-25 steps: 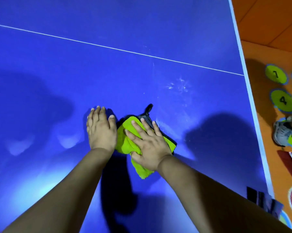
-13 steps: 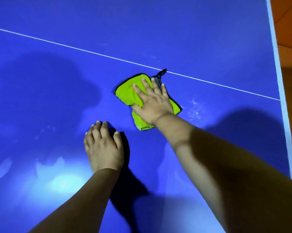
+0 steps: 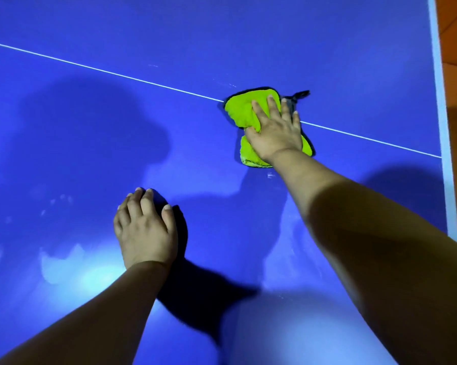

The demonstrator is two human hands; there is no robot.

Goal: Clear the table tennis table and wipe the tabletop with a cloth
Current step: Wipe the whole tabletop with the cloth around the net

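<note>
Glossy blue tabletop (image 3: 90, 154) carries both hands: the right hand (image 3: 276, 133), arm outstretched, presses straight fingers (image 3: 273, 106) onto a crumpled lime-green microfibre cloth (image 3: 239, 109) over the white line (image 3: 116, 73); the left hand (image 3: 145, 230) rests apparently flat, holding nothing.
</note>
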